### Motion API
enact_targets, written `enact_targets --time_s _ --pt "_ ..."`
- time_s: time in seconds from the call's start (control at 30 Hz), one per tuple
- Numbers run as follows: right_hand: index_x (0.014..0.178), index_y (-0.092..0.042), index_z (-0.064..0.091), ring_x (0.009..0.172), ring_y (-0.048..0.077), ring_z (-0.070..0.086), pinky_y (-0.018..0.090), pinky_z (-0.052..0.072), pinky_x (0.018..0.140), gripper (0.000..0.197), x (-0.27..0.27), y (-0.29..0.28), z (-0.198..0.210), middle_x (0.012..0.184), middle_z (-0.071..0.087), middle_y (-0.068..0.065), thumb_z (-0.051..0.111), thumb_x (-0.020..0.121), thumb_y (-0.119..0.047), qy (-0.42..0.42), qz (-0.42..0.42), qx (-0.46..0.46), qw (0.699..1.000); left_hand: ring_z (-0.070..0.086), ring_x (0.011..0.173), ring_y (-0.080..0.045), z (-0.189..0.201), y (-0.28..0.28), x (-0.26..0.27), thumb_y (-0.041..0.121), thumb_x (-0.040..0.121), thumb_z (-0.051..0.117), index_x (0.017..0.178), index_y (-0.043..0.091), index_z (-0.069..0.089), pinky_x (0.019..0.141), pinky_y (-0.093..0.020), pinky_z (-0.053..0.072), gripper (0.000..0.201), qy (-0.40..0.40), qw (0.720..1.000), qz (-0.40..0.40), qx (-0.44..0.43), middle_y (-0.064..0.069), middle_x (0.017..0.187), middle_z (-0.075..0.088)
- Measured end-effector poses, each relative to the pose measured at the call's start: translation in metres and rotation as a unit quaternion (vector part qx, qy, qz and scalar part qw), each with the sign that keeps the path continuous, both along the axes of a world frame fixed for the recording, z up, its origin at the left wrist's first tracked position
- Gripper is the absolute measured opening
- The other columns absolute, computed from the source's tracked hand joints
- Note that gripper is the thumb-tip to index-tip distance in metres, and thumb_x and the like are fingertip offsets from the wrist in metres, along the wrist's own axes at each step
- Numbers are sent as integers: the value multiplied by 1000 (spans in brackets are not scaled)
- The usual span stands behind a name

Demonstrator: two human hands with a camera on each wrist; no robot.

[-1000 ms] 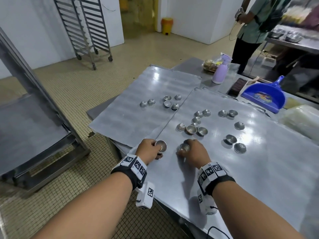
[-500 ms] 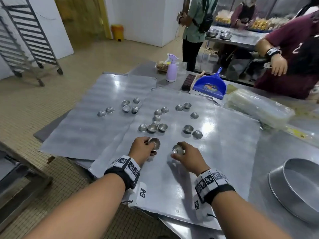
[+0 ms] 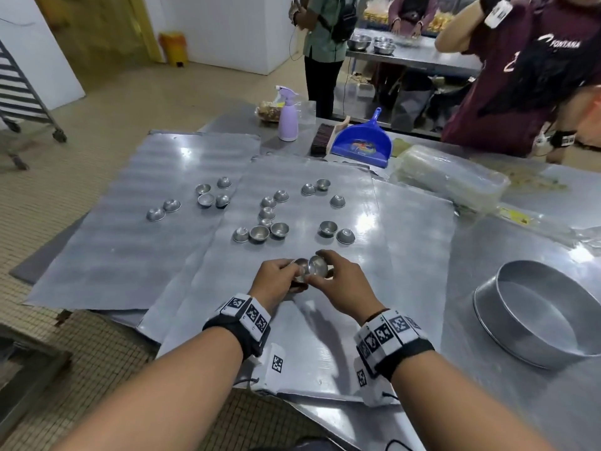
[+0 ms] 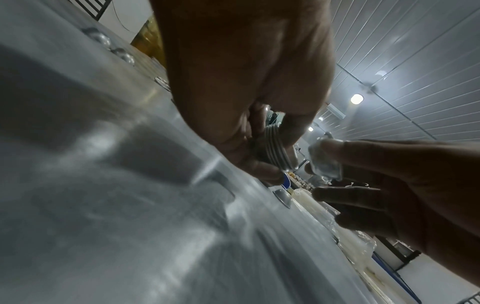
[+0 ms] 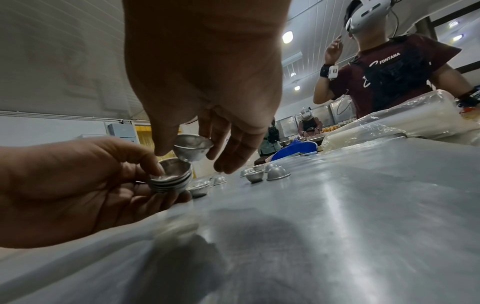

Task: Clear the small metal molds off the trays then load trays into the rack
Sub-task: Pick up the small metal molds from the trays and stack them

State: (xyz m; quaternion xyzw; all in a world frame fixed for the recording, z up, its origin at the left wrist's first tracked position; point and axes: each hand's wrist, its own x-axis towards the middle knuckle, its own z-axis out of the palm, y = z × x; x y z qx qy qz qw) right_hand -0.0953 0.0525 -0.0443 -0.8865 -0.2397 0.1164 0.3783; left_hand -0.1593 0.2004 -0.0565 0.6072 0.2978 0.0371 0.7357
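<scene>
A nested stack [image 5: 170,179] was gripped in the left hand [image 3: 276,279]; a tilted mold [image 5: 192,149], pinched by the right hand [image 3: 341,284] at its 12 o'clock, could be dropped onto the tray [image 3: 406,255] if misaligned.

Molds [image 3: 260,234] on overlapping trays [image 3: 406,242]

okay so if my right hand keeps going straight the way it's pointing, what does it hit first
Most likely the stack of molds in your left hand: your right hand holds a single mold just above it.
</scene>
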Motion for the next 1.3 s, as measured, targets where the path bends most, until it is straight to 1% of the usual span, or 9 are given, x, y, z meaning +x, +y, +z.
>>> enact_targets --time_s 0.13,0.23,0.47,0.57,0.7,0.8,0.87,1.07,1.3 --pt "132 -31 55 101 17 68 38 55 88 57 -2 9 -4 117 70 -4 75 80 -43 1 14 -5 1000 66 76 -31 -1 -2 2 7 85 53 87 -7 71 75 -42 61 23 4 998 11 -62 -24 84 67" --pt "131 -33 54 102 18 68 39 55 88 57 -2 15 -8 114 72 -2 75 79 -42 2 12 -4 1000 66 82 -34 1 -2 3 8 87 45 99 -14 67 84 -51 58 33 -10 993 22 -113 -31 91 69" --pt "139 -31 52 105 17 67 37 54 90 70 -1 19 -14 120 71 -2 78 77 -46 5 23 -2 1000 64 63 -26 1 2 9 12 93 41 88 -3 68 63 -35 54 31 -12 989 60 -135 -20 79 66" --pt "143 -30 49 107 16 66 36 53 92 75 3 16 -17 132 65 -7 79 77 -46 24 33 -7 999 66 68 -29 -7 8 12 19 94 48 89 0 67 62 -36 54 27 3 989 81 -121 -18 77 66" --pt "133 -28 59 104 14 67 36 53 93 57 18 0 -26 128 66 -6 75 82 -48 55 15 -39 998 71 68 -31 -16 17 18 16 89 66 87 2 71 73 -39 58 14 18 994 86 -59 -16 72 70" --pt "126 -24 64 107 15 66 35 51 97 46 40 -18 -33 124 69 -4 71 86 -46 47 -15 -76 996 67 56 -23 -25 17 23 1 89 64 86 0 69 56 -30 55 6 25 998 62 15 -17 72 66" --pt "122 -22 67 110 17 65 35 49 98 43 57 -29 -33 122 70 -3 69 87 -46 41 -31 -95 994 64 49 -19 -30 16 26 -2 89 62 89 -2 68 52 -28 53 6 31 997 54 40 -20 74 65" --pt "125 -19 65 113 22 63 32 46 96 43 112 -38 -30 125 67 3 68 88 -42 59 -55 -138 987 63 50 -20 -39 15 29 -1 91 60 96 -6 68 54 -30 50 11 28 997 44 61 -20 74 66" --pt "140 -17 49 120 27 59 35 46 97 57 151 -14 -33 133 62 10 67 90 -39 49 -40 -152 986 70 63 -25 -47 17 25 2 91 63 99 -1 71 62 -33 56 11 25 997 46 61 -21 83 73"
